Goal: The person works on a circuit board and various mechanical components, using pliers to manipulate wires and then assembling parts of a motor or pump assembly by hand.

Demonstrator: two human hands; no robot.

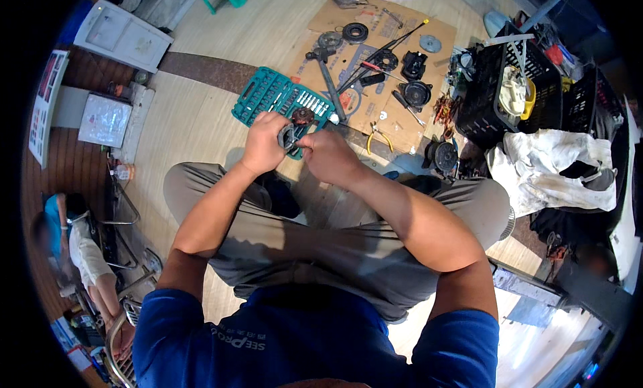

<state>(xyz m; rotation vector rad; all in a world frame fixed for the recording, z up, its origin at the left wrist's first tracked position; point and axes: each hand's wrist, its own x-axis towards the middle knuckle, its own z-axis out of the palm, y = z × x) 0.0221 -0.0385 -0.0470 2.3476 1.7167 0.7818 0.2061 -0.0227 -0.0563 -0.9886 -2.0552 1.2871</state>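
My left hand (266, 144) is wrapped round a small grey metal part (287, 137), roughly round, above the near edge of a teal socket set case (251, 88). My right hand (328, 156) is closed beside it, with thumb and fingertips pinched at the part's right side. Whatever is between those fingertips is too small to tell. Just beyond the part shows a copper-coloured round piece (303, 115), seemingly over the open case; whether it is joined to the part I cannot tell. Rows of sockets fill the case.
Cardboard (395, 130) on the floor holds a hammer (329, 83), yellow-handled pliers (380, 139), a screwdriver (409, 107) and several black motor parts (416, 93). Right of it stand black crates (479, 110) and a white cloth (549, 170). Another person (84, 247) sits at far left.
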